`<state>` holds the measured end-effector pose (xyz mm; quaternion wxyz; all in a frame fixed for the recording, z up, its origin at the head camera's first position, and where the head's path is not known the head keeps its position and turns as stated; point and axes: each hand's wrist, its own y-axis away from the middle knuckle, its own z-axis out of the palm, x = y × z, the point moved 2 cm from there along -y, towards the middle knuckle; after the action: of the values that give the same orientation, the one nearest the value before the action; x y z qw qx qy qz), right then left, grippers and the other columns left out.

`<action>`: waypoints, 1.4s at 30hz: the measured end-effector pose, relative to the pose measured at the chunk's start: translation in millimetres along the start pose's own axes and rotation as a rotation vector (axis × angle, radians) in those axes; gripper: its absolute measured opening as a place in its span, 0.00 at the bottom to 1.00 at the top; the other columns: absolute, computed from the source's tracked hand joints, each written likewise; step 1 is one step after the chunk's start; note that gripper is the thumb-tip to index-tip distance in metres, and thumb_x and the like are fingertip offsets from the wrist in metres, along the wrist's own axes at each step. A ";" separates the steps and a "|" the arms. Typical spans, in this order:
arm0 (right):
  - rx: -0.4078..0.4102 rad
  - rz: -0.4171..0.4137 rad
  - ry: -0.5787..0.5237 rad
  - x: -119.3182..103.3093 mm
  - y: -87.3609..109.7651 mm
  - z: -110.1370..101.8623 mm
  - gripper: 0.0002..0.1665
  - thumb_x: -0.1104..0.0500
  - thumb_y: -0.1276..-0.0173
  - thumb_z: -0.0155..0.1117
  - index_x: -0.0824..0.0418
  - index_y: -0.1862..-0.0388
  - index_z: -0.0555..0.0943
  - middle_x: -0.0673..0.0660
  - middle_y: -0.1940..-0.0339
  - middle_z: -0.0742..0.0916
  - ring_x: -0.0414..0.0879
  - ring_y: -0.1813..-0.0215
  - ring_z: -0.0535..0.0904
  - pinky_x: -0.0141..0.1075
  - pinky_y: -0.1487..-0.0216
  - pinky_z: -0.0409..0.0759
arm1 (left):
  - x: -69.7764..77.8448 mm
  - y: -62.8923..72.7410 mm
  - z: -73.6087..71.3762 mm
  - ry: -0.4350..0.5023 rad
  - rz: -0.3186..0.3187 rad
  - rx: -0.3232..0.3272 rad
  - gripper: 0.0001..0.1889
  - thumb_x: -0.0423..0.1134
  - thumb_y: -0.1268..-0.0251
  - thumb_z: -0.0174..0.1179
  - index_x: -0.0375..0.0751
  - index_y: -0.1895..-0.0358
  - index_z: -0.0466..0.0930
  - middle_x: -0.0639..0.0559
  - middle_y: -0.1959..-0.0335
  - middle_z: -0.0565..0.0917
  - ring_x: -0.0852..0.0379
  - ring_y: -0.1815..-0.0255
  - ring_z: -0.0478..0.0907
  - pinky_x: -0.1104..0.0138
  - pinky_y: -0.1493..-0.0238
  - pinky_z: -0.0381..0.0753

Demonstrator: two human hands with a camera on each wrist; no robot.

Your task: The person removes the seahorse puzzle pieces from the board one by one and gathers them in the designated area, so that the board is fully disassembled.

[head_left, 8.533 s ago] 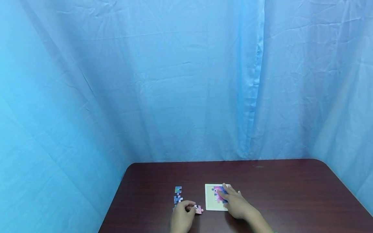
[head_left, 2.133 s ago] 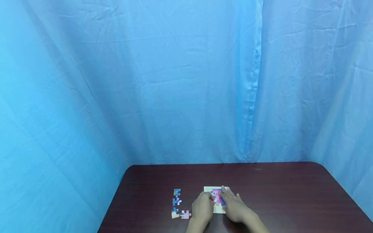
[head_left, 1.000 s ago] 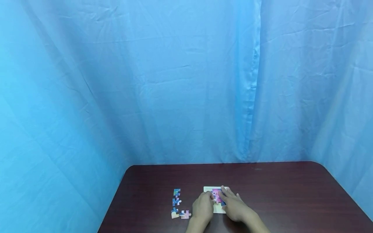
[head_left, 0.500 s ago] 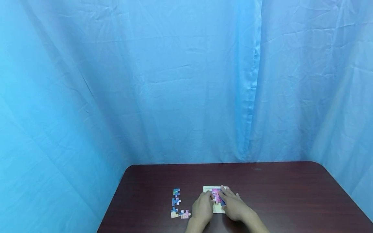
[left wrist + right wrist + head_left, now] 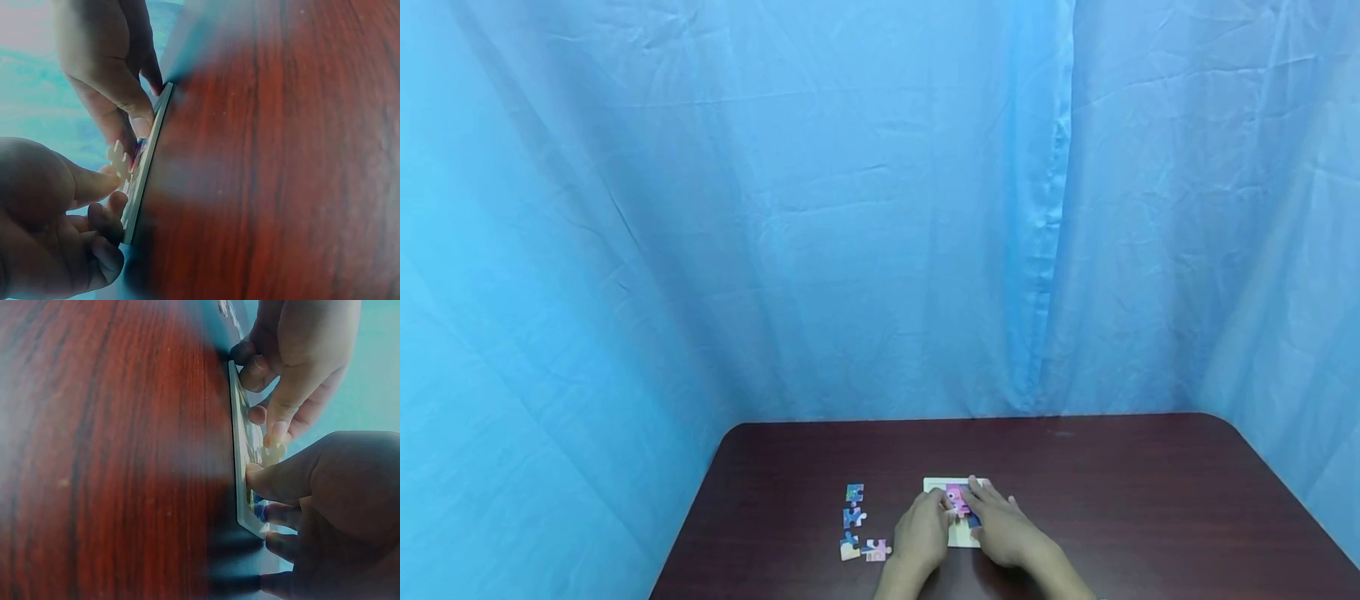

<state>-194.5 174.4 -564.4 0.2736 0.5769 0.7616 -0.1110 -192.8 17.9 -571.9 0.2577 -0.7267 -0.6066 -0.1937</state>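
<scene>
Since the earliest frame the left hand (image 5: 922, 531) had moved from the loose pieces to the left edge of the tray (image 5: 942, 481), while the right hand (image 5: 1006, 531) had stayed across the tray's right side. The tray lay well apart from both side edges of the worktop (image 5: 1120, 483), with dark wood reaching from it to the far edge and the right corner. Four loose pieces (image 5: 876, 550) sat between the tray and the worktop's left edge, three in a line toward the far edge, the fourth to the right of the nearest. The left hand's grip pinched a puzzle piece (image 5: 117, 156) between thumb and finger, just above the tray; the right hand's fingers were spread straight, its thumb pressing the tray. The pinched piece stood tilted, a pale, knobbed side toward the wrist cameras; its long axis could not be told. Pink and blue printing showed between the hands; the loose pieces were blue, pink and cream.
</scene>
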 end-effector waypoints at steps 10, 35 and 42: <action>-0.021 0.008 0.009 4.3 -1.6 2.9 0.34 0.63 0.26 0.65 0.67 0.23 0.72 0.68 0.15 0.65 0.69 0.13 0.54 0.76 0.21 0.49 | -2.8 5.0 -3.3 0.035 0.008 0.004 0.05 0.37 0.31 0.67 0.49 0.64 0.80 0.60 0.71 0.76 0.65 0.75 0.72 0.67 0.71 0.71; -0.002 -0.015 0.018 1.5 -2.8 2.2 0.34 0.64 0.27 0.66 0.67 0.23 0.72 0.69 0.15 0.66 0.70 0.13 0.55 0.77 0.22 0.51 | -12.2 15.6 -21.2 0.050 0.030 0.100 0.04 0.40 0.32 0.69 0.51 0.64 0.83 0.61 0.66 0.78 0.69 0.70 0.75 0.69 0.68 0.75; -0.022 -0.019 0.016 6.4 -4.9 5.1 0.35 0.63 0.26 0.64 0.66 0.22 0.71 0.69 0.15 0.64 0.71 0.13 0.53 0.77 0.23 0.50 | -15.0 18.2 -27.9 0.071 0.037 0.102 0.04 0.38 0.33 0.71 0.50 0.63 0.84 0.62 0.65 0.78 0.72 0.68 0.73 0.70 0.67 0.76</action>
<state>-198.8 175.7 -572.7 0.2728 0.5675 0.7703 -0.1005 -176.9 -13.3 -561.2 0.3193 -0.7163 -0.5927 -0.1834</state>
